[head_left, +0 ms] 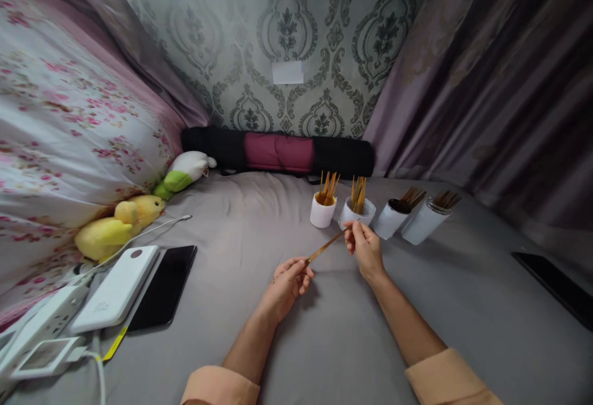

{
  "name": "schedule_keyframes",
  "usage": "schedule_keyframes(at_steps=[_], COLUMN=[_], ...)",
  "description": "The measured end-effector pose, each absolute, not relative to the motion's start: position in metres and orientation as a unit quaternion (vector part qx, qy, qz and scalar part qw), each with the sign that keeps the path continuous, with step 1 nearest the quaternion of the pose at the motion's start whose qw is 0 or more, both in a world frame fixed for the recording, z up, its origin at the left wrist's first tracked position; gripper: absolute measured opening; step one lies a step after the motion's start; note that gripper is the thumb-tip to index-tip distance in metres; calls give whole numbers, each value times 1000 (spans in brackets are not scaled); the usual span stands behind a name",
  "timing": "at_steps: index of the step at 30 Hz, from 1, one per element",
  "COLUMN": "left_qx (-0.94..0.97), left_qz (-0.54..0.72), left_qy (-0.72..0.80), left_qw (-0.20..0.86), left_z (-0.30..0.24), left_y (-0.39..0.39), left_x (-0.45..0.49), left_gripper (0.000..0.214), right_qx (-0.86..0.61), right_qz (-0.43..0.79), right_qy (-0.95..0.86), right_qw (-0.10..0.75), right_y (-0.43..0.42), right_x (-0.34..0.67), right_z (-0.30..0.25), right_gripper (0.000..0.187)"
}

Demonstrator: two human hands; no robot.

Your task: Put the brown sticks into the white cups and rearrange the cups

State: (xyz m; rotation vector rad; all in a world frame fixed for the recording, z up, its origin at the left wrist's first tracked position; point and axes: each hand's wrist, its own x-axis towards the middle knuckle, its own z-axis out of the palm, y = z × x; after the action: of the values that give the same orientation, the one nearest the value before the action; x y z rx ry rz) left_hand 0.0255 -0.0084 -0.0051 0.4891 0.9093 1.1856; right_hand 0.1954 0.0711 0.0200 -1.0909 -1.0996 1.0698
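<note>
A thin brown stick, bamboo-like, slants between my two hands above the grey sheet. My left hand pinches its lower end, fingers curled. At the upper end, my right hand is closed with thumb and fingers on it. Just beyond the right hand stands a white cup holding several upright sticks. Left of that is a smaller white cup with orange-brown sticks. To the right are a white cup with a dark inside and a white jar, both holding darker sticks and looking tilted.
A black and maroon roll lies along the patterned wall. On the left are a yellow plush toy, a white-green plush toy, a white power bank, a phone and a power strip. A dark flat device lies right.
</note>
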Motion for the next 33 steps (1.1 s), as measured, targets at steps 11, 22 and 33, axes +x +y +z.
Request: schedule_keyframes(at_steps=[11, 22, 33], left_qx=[218, 216, 190], left_qz=[529, 529, 534], left_qy=[417, 411, 389], left_qw=[706, 710, 726], left_z=[-2, -2, -4], left_y=[-9, -10, -9], left_x=[25, 24, 20], left_gripper=[35, 29, 19], right_qx=[-474, -475, -494], right_qz=[448, 435, 390], right_qy=[-464, -488, -505], right_qw=[600, 589, 590], right_y=[68, 62, 75], right_x=[212, 214, 241], right_z=[28, 35, 60], right_gripper=[40, 38, 37])
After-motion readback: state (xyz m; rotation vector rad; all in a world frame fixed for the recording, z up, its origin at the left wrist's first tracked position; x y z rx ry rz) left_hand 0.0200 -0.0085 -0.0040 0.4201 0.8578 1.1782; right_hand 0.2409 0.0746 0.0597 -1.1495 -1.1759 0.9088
